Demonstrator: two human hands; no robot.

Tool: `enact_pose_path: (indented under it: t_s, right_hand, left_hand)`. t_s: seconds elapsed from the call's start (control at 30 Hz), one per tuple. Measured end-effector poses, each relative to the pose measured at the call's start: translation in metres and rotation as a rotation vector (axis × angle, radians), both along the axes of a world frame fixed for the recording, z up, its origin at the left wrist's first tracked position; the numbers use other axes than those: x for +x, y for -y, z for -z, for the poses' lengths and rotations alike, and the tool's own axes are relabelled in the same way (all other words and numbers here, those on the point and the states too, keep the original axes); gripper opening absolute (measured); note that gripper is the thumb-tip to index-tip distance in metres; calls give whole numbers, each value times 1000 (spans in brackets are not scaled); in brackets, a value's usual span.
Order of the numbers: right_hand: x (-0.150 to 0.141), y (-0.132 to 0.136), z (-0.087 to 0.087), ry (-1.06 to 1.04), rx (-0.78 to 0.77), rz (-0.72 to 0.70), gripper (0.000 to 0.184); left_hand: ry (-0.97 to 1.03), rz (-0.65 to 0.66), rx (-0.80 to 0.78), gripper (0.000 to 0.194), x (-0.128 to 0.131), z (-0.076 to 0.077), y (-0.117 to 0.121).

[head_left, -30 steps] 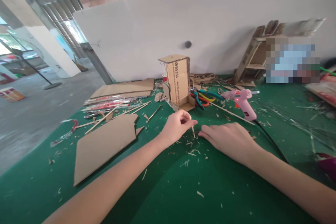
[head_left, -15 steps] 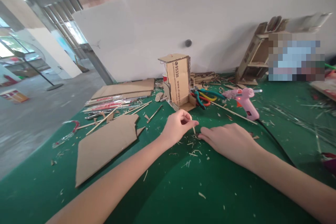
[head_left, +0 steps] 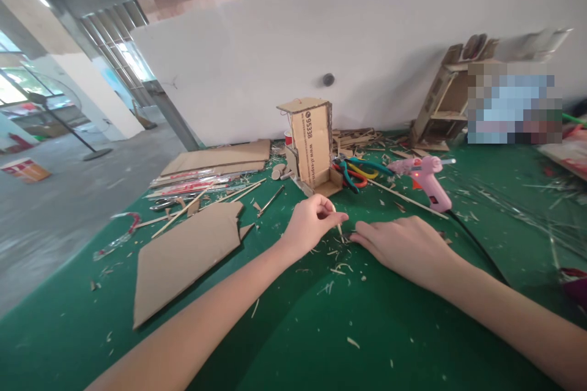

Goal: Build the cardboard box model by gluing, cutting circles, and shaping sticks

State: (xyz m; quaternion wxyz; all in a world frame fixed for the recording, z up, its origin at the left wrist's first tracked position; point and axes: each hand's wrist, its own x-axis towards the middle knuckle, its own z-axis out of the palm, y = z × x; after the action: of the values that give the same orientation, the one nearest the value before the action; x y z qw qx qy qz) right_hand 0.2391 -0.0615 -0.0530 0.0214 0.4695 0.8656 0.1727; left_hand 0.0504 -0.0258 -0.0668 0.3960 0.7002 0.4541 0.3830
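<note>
My left hand [head_left: 314, 226] pinches a short, thin wooden stick [head_left: 339, 228] between thumb and fingers, its lower end pointing down at the green tabletop. Just right of that end, my right hand [head_left: 398, 244] is closed low over the table. A small dark edge shows at its fingertips, but what it grips is hidden. Pale wood shavings [head_left: 338, 269] lie scattered beneath both hands. Behind them stands an open cardboard box structure [head_left: 314, 143] with printed lettering, and pliers with coloured handles [head_left: 355, 174] lie against its right side.
A pink glue gun [head_left: 431, 180], its cord trailing right, stands behind my right hand. At left lie a flat cardboard piece [head_left: 188, 263], long thin sticks [head_left: 183, 211] and a metal rod [head_left: 270, 201]. Another cardboard structure [head_left: 443, 98] leans by the white wall at the back right.
The view has shifted slightly. My right hand has drawn a little to the right, away from the stick's lower end. My left hand keeps its pinch on the stick.
</note>
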Motion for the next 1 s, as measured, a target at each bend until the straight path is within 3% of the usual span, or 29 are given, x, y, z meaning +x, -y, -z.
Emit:
enact_pose_path:
  t_s: [0.23, 0.4, 0.67, 0.9, 1.0]
  right_hand:
    - [-1, -1, 1, 2, -69, -35, 34]
    - [-4, 1, 1, -29, 48, 9, 37]
    - [-6, 1, -4, 33, -100, 13, 34]
    - [-3, 1, 2, -35, 11, 47, 37]
    - [-3, -2, 2, -10, -25, 19, 35]
  left_hand:
    - [117, 47, -93, 17, 1, 0, 1]
    - [82, 41, -72, 16, 1, 3, 0]
    - [53, 67, -67, 12, 0, 0, 1]
    - [79, 95, -61, 10, -1, 3, 0]
    - [63, 84, -59, 10, -1, 3, 0]
